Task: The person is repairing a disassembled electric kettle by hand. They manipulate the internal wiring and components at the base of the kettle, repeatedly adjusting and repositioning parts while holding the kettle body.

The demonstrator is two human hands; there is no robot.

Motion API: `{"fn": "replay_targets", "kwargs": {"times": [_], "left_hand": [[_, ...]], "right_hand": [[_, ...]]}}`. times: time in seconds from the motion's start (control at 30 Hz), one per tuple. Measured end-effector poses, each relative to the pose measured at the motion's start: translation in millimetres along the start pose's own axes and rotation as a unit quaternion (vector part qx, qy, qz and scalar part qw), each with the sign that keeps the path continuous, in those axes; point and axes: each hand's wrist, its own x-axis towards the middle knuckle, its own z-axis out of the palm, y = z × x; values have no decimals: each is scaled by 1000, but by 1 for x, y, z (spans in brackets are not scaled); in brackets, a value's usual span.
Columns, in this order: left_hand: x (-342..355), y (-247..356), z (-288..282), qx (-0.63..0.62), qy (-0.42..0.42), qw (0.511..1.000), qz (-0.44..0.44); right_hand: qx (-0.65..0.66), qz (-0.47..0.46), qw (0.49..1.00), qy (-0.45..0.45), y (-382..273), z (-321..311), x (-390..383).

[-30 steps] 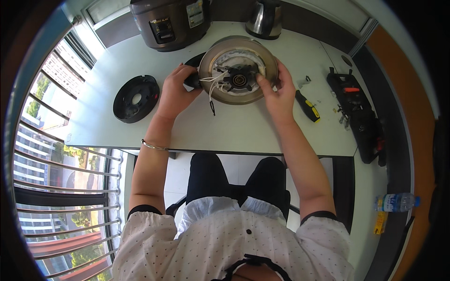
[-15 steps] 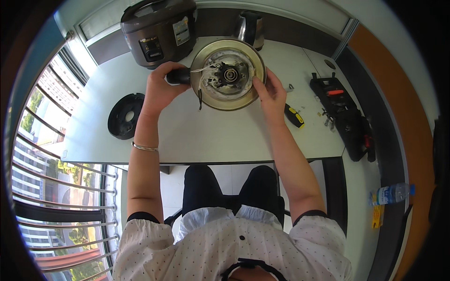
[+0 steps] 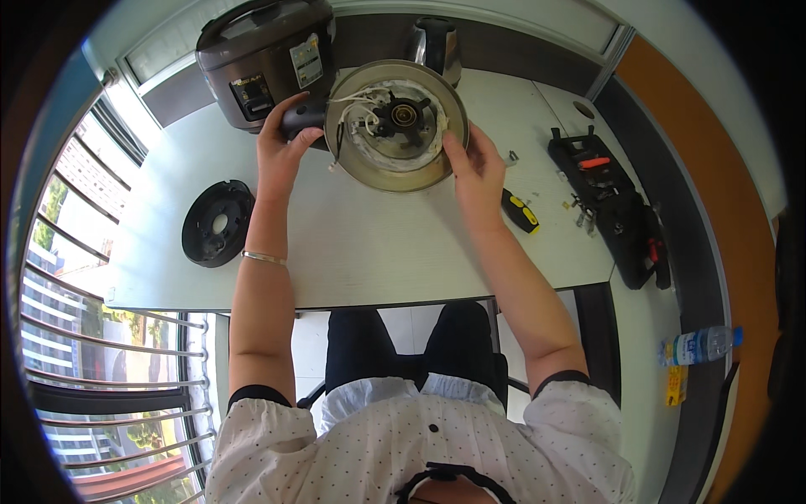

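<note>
In both hands I hold an electric kettle (image 3: 348, 168) with its open underside facing me. The round metal rim surrounds a black centre connector (image 3: 404, 116) with ring contacts, and several white wires (image 3: 357, 105) show beside it. My left hand (image 3: 281, 147) is closed round the black handle (image 3: 304, 118). My right hand (image 3: 477, 168) grips the right rim, its thumb reaching inside the edge. On the table to the left lies a round black base cover (image 3: 201, 227) with a hole in its middle. A yellow-and-black screwdriver (image 3: 522, 212) rests right of my right hand.
A brown rice cooker (image 3: 277, 63) stands behind my left hand, and a steel jug (image 3: 437, 50) at the back. On the right lie an open black tool case (image 3: 606, 189) and small metal parts (image 3: 583, 214). A water bottle (image 3: 703, 346) is at far right.
The kettle has tilted in my hands, and the handle side has lifted. The wires now spread at the left of the connector. The whole view has shifted slightly.
</note>
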Motion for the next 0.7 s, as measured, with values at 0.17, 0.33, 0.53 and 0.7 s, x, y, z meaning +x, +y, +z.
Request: {"fn": "replay_targets", "kwargs": {"times": [0.17, 0.33, 0.53, 0.7], "left_hand": [[-1, -16, -6, -62, 54, 995, -52], [-11, -18, -6, 1, 63, 997, -43], [-20, 7, 3, 86, 62, 994, -18], [-23, 14, 6, 28, 78, 995, -46]], "right_hand": [[-47, 21, 997, -51, -11, 1, 16], [-62, 16, 996, -59, -19, -9, 33], [-268, -353, 897, -8, -14, -21, 37], [-354, -399, 843, -71, -32, -28, 34]]}}
